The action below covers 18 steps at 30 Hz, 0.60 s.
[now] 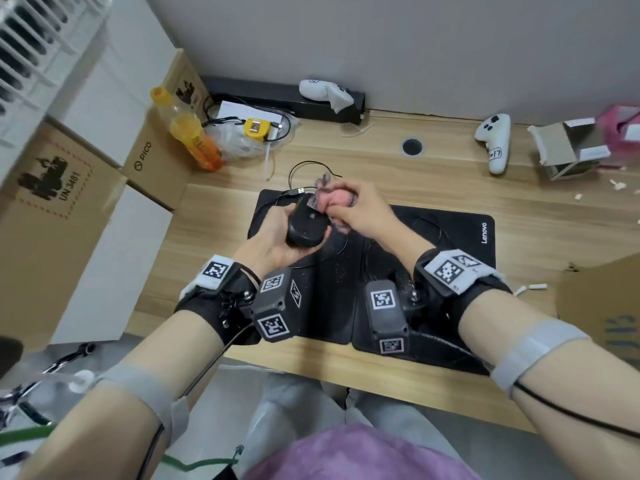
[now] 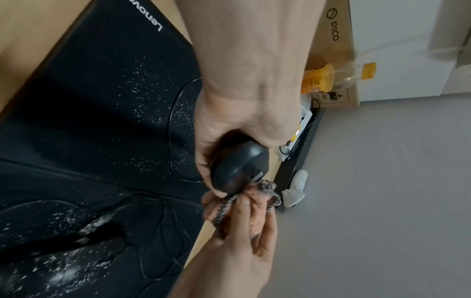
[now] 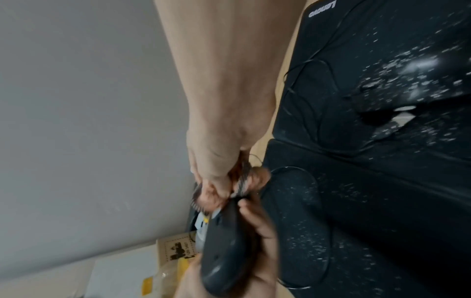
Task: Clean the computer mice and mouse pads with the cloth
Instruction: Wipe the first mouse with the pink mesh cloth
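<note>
My left hand (image 1: 277, 233) grips a black wired mouse (image 1: 306, 226) above the left black mouse pad (image 1: 325, 299); in the left wrist view the mouse (image 2: 239, 167) shows below the palm. My right hand (image 1: 360, 213) holds a bunched pink cloth (image 1: 334, 199) with a dark patterned edge against the mouse's front end. The cloth (image 2: 257, 213) and the mouse (image 3: 224, 248) also show in the wrist views. A second pad marked Lenovo (image 1: 460, 244) lies to the right, speckled with white crumbs. Another dusty mouse (image 2: 76, 262) rests on it.
Cardboard boxes (image 1: 62, 216) stand at the left. An orange bottle (image 1: 190, 133), a yellow tape measure (image 1: 256, 128) and cables lie behind the pads. A white controller (image 1: 495, 140) and an open box (image 1: 568, 147) sit at the back right. White scraps dot the wooden desk (image 1: 214, 216).
</note>
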Each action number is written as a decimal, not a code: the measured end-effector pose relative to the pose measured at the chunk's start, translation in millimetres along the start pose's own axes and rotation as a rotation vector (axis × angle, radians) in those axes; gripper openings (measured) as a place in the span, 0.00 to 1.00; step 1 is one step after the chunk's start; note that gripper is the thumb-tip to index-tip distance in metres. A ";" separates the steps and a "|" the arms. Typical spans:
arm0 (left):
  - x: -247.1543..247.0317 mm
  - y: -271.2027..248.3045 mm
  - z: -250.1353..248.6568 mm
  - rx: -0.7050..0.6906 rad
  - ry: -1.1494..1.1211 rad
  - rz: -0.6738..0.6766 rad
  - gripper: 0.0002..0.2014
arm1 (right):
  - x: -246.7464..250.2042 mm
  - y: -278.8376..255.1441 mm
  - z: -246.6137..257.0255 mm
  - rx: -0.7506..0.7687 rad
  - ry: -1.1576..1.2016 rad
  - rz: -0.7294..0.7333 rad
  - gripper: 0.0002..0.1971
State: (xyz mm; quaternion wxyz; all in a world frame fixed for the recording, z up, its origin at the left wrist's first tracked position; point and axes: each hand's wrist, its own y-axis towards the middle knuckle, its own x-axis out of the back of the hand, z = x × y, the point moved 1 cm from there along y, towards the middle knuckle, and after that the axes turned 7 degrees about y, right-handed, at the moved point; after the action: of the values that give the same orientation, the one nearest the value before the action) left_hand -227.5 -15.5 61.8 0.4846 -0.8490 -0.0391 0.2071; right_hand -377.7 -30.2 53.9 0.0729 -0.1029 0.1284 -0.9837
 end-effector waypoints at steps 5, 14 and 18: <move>-1.7 6.9 -2.8 -0.043 -0.012 -0.055 0.15 | -23.3 7.1 18.2 0.054 -0.104 0.072 0.17; 1.7 15.8 -8.2 -0.057 -0.010 -0.168 0.19 | 0.8 -7.9 2.0 0.030 -0.073 0.151 0.15; -10.4 10.4 -4.0 -0.096 0.016 -0.109 0.17 | 8.2 5.2 1.6 -0.060 0.060 -0.073 0.14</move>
State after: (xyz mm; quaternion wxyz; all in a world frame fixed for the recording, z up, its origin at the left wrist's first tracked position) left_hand -236.8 -27.0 58.1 0.4542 -0.8694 -0.0912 0.1715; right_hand -384.7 -37.0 55.5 0.0301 -0.0799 0.1561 -0.9841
